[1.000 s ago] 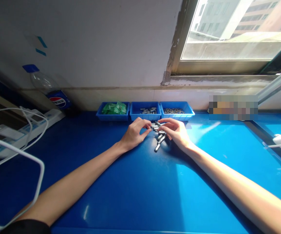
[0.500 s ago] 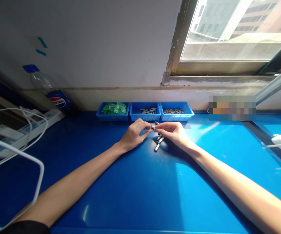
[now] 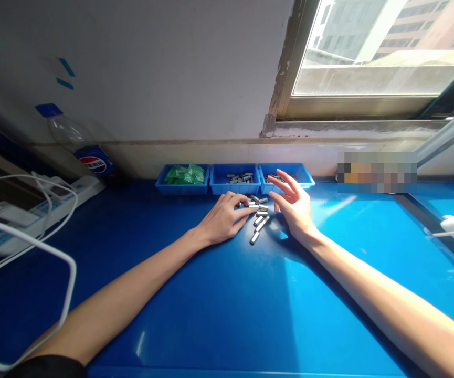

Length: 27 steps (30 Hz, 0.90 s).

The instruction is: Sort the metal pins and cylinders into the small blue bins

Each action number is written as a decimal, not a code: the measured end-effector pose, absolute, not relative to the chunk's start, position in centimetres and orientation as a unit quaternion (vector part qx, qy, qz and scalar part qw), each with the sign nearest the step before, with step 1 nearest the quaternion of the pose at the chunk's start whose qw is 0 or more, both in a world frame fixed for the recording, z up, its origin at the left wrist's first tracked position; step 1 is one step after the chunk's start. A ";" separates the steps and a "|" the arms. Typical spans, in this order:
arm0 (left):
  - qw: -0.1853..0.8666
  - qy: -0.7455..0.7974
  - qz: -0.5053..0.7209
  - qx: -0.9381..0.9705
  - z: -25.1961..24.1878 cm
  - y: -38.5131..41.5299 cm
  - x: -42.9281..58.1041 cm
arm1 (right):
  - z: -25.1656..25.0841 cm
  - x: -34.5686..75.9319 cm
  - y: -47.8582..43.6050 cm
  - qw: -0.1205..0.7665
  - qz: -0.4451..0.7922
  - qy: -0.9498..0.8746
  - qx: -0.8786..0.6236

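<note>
The blue table (image 3: 195, 325) spreads beneath the middle bin (image 3: 234, 188), and the pale wall (image 3: 164, 73) rises behind it. A window (image 3: 368, 79) stands above and to the right of the middle bin, with buildings visible through the glass. Well to the left of the middle bin lies a white power strip (image 3: 59, 212), with a white cable (image 3: 71, 273) looping in front of it; nearer on that same side stands a blue-capped bottle (image 3: 71, 131) against the wall.

The left bin (image 3: 182, 191) and the right bin (image 3: 293, 187) stand just beside the middle bin, one on each side.

The right hand (image 3: 293, 205) hovers in front of the middle bin and to its right, fingers spread wide, the upper ones overlapping the right bin. The left hand (image 3: 224, 218) rests just in front of the middle bin, thumb and forefinger curled narrowly around the near edge of a small heap; whether they pinch a piece, I cannot tell.

Green packets (image 3: 185, 174) fill the left bin. The loose metal cylinders (image 3: 262, 213) of the heap lie on the table in front of the middle bin and slightly right, between the hands. Similar metal pieces (image 3: 244, 179) lie inside the middle bin. Smallest are the thin pins (image 3: 271, 178) in the right bin, partly hidden by the right hand.
</note>
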<state>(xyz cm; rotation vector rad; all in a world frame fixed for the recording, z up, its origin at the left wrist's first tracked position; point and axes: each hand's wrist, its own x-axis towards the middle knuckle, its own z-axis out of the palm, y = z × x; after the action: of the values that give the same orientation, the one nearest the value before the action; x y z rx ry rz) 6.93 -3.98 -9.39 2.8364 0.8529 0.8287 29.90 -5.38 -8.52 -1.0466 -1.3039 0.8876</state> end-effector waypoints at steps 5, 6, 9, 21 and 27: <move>0.035 0.297 0.289 0.910 -9.5 -3.9 6.8 | -8.3 29.8 -5.5 0.553 0.407 -0.558 -0.466; 0.038 0.300 0.295 0.906 -9.5 -3.9 6.8 | -8.2 29.8 -5.6 0.552 0.411 -0.555 -0.467; 0.053 0.307 0.303 0.901 -9.5 -3.9 6.8 | -8.0 29.8 -5.6 0.552 0.416 -0.553 -0.465; 0.173 0.325 0.423 0.828 -9.3 -3.7 6.6 | -8.0 29.7 -5.8 0.502 0.423 -0.592 -0.468; 0.241 0.359 0.468 0.770 -8.9 -3.9 6.5 | -7.5 29.1 -6.6 0.426 0.455 -0.633 -0.459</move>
<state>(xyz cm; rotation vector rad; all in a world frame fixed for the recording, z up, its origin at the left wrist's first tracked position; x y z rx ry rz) 6.52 -3.92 -8.89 2.1077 0.9834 1.2811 29.09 -6.56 -7.51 -1.1461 -1.5830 1.1378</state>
